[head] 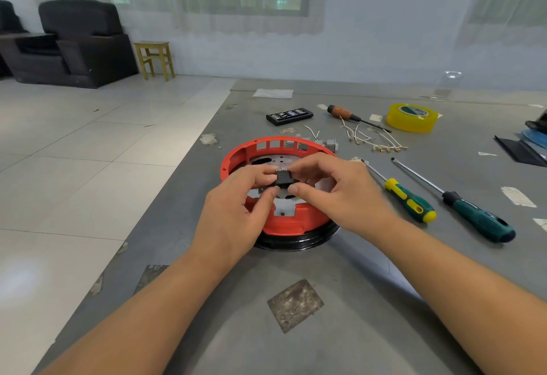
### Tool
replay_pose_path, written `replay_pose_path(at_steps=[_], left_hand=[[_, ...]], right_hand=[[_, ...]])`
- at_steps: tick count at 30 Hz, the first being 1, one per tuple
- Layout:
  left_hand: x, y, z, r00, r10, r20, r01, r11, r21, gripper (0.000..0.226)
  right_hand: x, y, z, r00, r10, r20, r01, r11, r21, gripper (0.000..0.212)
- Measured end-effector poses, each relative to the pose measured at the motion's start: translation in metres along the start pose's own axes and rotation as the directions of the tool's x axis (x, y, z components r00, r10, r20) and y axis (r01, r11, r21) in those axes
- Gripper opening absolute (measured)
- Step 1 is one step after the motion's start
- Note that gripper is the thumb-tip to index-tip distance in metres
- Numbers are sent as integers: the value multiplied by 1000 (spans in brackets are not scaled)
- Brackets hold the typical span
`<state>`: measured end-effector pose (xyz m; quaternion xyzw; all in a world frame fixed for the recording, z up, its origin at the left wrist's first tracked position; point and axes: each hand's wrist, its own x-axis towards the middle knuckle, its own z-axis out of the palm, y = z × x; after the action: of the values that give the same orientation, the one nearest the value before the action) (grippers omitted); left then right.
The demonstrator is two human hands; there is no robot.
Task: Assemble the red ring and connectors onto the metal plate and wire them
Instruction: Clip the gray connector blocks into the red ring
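On the grey counter [355, 271], above the red ring [284, 223], left hand [236, 211] and right hand [340, 194] together pinched a black connector [282, 179].

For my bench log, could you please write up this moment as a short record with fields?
held part: small black connector, pinched by left hand and right hand above the ring
red ring: on the grey table, metal plate visible inside it
wires: loose white wires lying beyond the ring
tools at right: two green-handled screwdrivers, wooden-handled screwdriver, yellow tape roll
bit case: beyond the ring
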<state>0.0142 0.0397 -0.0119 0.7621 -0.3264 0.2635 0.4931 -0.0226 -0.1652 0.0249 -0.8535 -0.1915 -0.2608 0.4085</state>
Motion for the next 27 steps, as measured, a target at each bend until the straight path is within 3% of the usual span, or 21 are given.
replay_pose_path(at_steps=[10,16,21,27], left_hand=[[-2,-2,-1,989,146,17,-146,989,18,17],[-3,1,-2,998,-63,18,65,986,-154,18],[-5,-4,-11,994,-106,35,109,987,-120,10],[-5,-5,-18,995,-51,88,55,998,-37,13]], right_hand=[[-12,9,9,984,-115,-139,99,988,-117,34],[-15,5,11,978,-167,-126,144,974,-174,28],[-21,2,12,972,-214,-92,185,949,-254,23],[-29,-3,17,975,-180,-127,133,940,-315,17]])
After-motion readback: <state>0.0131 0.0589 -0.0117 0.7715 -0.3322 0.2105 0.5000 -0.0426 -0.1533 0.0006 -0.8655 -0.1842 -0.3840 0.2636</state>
